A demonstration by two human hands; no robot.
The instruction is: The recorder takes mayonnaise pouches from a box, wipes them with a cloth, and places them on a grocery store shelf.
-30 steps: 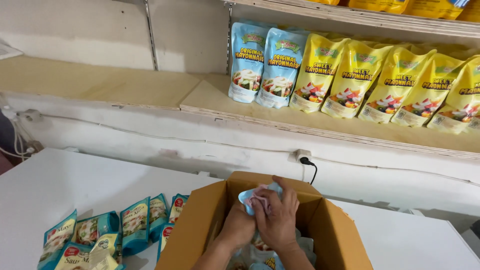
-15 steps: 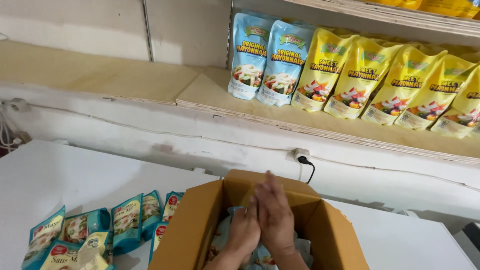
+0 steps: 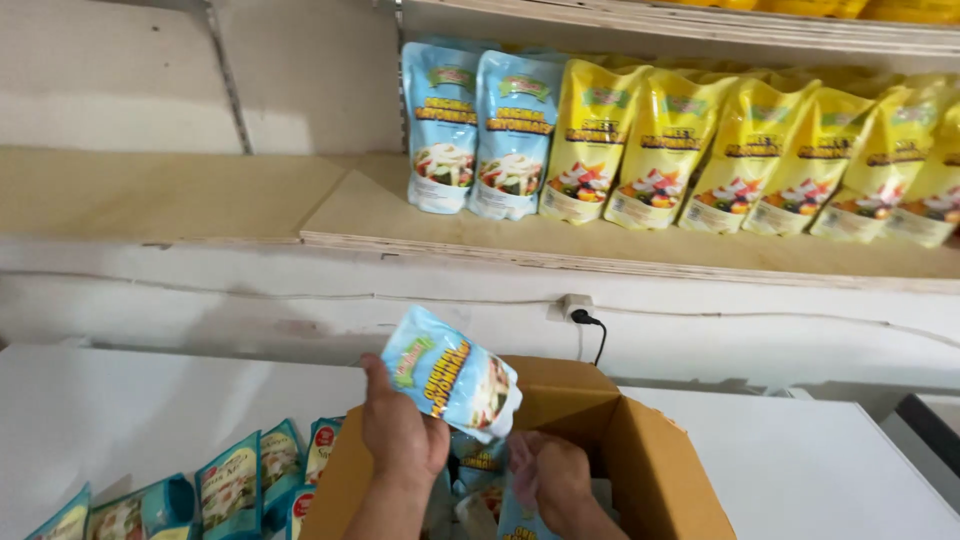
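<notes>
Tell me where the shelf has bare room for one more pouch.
The wooden shelf is bare left of the two light blue pouches, out to the wall bracket and beyond. To their right it is crowded: yellow pouches overlap to the frame edge. The left hand holds a light blue pouch.

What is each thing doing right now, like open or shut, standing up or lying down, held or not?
Cardboard box: open, flaps up.
Light blue pouch: sealed, tilted, lifted above the box.
Left hand: gripping that pouch.
Right hand: down inside the box.
Shelf pouches: upright, leaning back.
Teal packets: standing in a row.
Black plug: plugged in.
</notes>
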